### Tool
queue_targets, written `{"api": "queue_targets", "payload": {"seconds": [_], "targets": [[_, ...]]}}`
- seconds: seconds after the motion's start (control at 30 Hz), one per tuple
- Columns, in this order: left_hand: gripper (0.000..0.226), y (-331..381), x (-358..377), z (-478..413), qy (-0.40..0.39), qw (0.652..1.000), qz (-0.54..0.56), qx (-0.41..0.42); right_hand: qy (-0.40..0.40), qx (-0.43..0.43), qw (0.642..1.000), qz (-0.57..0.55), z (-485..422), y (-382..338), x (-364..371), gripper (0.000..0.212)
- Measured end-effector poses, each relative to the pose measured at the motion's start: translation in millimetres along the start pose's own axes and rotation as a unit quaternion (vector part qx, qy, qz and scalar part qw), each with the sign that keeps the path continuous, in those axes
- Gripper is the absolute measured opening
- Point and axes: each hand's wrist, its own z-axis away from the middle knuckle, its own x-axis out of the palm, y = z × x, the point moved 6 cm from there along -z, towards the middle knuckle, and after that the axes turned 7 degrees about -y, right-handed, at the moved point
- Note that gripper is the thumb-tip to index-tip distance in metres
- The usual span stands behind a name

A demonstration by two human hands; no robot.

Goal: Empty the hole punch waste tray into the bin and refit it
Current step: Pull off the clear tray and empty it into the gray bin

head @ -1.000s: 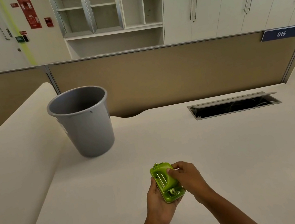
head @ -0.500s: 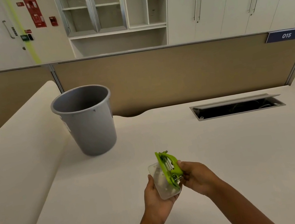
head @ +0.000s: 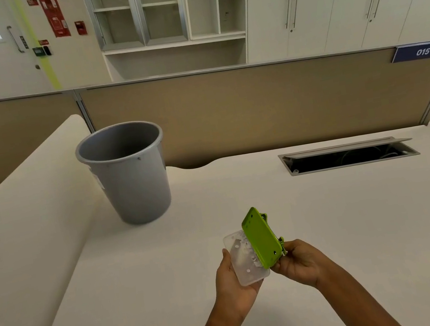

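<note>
Tray: clear waste tray (head: 245, 261) is cradled in left hand (head: 236, 282) fingers.
Punch: green hole punch (head: 260, 238) is gripped by right hand (head: 297, 261).
Bin: grey bin (head: 128, 172) is stood toward counter (head: 332, 214) far left corner.
</note>
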Motion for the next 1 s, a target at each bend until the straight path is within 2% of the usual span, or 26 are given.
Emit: {"api": "queue_targets", "payload": {"seconds": [0.1,0.13,0.2,0.23,0.3,0.47,0.53,0.57,0.63,0.73,0.83,0.93,1.0], "targets": [[0.052,1,2,1,-0.003,1.0,-0.02,0.004,0.005,-0.004,1.0,-0.014,-1,-3,-5,0.062],[0.051,2,2,2,-0.002,1.0,-0.025,0.005,-0.003,0.005,1.0,-0.012,-1,-2,-4,0.058],[0.05,2,1,2,0.005,1.0,-0.017,0.009,-0.022,0.018,0.999,0.021,3,-1,6,0.028],[0.049,1,2,2,0.005,1.0,-0.014,0.01,-0.023,0.013,0.999,0.032,5,-1,9,0.031],[0.048,1,2,2,0.001,1.0,-0.01,0.014,-0.051,0.022,0.997,0.045,5,0,12,0.051],[0.049,1,4,3,-0.012,1.0,-0.013,0.016,-0.072,0.02,0.996,0.045,5,0,13,0.054],[0.048,1,4,3,-0.008,1.0,-0.014,0.013,-0.036,0.003,0.996,0.087,8,-2,13,0.02],[0.048,2,3,4,-0.001,1.0,-0.012,0.011,-0.015,-0.01,0.996,0.092,7,-6,9,0.016],[0.048,2,0,4,0.015,1.0,-0.008,0.005,0.001,-0.036,0.994,0.108,3,-15,4,0.03],[0.049,6,-5,6,0.039,0.999,-0.004,0.005,0.02,-0.104,0.984,0.142,0,-32,3,0.026],[0.051,11,-11,6,0.048,0.999,-0.011,0.016,0.085,-0.172,0.937,0.293,-5,-51,-2,0.024],[0.053,14,-14,5,0.046,0.999,-0.016,0.016,0.187,-0.216,0.843,0.455,-13,-66,-18,0.027],[0.053,15,-14,4,0.042,0.999,-0.017,0.018,0.233,-0.237,0.793,0.511,-17,-71,-30,0.028]]}}
